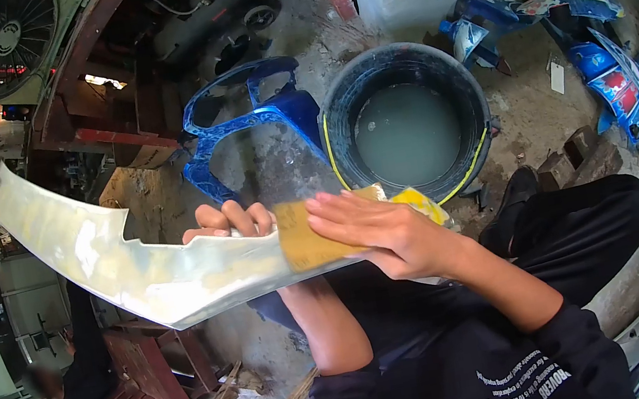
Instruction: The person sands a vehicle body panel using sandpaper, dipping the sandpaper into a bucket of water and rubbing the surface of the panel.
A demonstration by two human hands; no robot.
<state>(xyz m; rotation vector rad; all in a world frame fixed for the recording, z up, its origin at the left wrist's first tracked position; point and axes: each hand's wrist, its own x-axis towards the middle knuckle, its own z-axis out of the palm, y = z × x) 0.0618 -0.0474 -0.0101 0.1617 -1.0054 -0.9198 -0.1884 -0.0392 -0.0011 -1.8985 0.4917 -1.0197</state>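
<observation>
A long, curved white panel [173,274] with yellowish patches lies across the view above my lap. My left hand [235,219] grips it from behind, its curled fingertips showing over the upper edge near the middle. My right hand [370,229] lies on the panel's right part, pressing a brown sheet of sandpaper [300,236] flat against the surface. A yellow and white piece [421,204] shows just beyond my right hand, partly covered by it. The thumb and palm of my left hand are hidden by the panel.
Beyond the panel stands a black bucket [327,90] of cloudy water. A blue plastic frame [293,112] lies left of it, and blue fairing pieces [604,71] lie at the right. A wooden bench [140,386] stands at lower left, with a person's dark-clothed leg [85,345] nearby.
</observation>
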